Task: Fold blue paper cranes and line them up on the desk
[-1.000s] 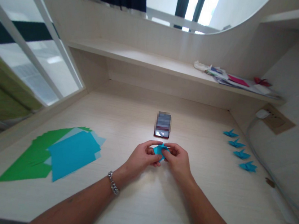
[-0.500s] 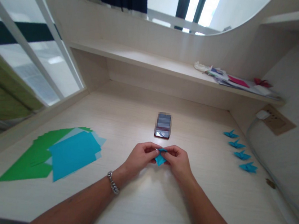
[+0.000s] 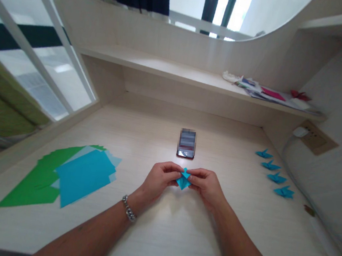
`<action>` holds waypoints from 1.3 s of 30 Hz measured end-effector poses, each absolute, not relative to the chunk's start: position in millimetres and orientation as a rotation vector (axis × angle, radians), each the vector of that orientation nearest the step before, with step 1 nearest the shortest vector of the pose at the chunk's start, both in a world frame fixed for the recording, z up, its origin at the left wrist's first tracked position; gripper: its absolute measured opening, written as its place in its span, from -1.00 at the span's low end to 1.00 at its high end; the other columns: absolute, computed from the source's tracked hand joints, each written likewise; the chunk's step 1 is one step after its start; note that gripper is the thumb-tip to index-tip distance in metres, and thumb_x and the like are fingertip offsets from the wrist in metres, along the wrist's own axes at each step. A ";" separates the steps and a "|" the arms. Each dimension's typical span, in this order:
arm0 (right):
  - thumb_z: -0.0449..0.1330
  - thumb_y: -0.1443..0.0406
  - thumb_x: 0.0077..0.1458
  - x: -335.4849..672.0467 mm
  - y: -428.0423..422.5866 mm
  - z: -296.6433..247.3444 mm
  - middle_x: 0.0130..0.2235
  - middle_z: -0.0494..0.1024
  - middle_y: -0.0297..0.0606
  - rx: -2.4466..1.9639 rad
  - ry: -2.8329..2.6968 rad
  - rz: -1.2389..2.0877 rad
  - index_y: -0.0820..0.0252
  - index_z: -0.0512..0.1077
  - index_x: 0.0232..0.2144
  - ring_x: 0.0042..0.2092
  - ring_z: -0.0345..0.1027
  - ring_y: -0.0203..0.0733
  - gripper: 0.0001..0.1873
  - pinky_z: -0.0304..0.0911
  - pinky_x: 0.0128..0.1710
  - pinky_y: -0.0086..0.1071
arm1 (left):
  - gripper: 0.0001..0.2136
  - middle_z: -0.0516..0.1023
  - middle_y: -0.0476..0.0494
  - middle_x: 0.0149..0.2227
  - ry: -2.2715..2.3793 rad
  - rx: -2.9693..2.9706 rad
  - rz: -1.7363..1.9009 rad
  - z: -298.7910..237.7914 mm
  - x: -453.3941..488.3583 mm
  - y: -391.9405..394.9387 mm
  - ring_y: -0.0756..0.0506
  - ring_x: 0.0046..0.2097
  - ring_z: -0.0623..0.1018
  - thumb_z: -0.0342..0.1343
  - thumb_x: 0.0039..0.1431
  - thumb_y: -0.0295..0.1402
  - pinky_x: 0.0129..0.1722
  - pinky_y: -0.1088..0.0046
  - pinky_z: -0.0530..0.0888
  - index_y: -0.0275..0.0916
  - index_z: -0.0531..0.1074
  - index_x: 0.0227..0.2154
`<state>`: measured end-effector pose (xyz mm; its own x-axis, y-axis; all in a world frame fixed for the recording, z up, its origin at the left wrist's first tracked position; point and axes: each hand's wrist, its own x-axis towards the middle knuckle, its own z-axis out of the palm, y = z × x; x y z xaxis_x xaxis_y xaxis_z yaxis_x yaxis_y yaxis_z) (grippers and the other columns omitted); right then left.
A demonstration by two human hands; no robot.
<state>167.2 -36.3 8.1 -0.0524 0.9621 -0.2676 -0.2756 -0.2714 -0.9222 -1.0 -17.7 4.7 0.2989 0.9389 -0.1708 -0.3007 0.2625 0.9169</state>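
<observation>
A small blue folded paper (image 3: 183,181) is held between both my hands over the middle of the desk. Its lower point faces me, and a narrow tip sticks up at the top. My left hand (image 3: 162,178) pinches its left side, thumb and fingers closed on it. From the right, my right hand (image 3: 206,184) pinches the opposite side. The fingertips hide the paper's side corners. Just beyond my hands lies a phone (image 3: 187,143) with a blurred screen.
Blue paper sheets (image 3: 88,178) overlap green sheets (image 3: 33,184) at the left. Several blue paper cranes (image 3: 277,177) stand in a row at the right, near a cable (image 3: 297,176) and a wall socket (image 3: 319,138). Papers (image 3: 269,92) lie on the shelf (image 3: 166,67).
The folded paper shows more of its front face, and a tip now stands up at its top. My right fingers have straightened and shifted slightly along its upper edge.
</observation>
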 end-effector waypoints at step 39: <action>0.46 0.19 -0.34 163.8 -32.0 -3.0 -0.59 0.44 -0.40 -1.240 -0.912 1.169 0.19 0.37 -0.56 -0.55 0.32 -0.28 -0.64 0.31 -0.50 -0.38 | -0.58 0.56 -0.09 -0.54 0.913 1.196 0.764 6.1 -1.3 -17.2 -0.05 -0.48 0.54 0.27 -0.19 -0.59 -0.40 0.41 0.43 -0.36 0.44 -0.16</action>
<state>163.8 -32.0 -3.0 0.2029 0.9756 -0.0843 -0.1555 -0.0528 -0.9864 -1.3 -17.2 6.1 0.4447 0.8777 -0.1788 -0.0217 0.2101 0.9774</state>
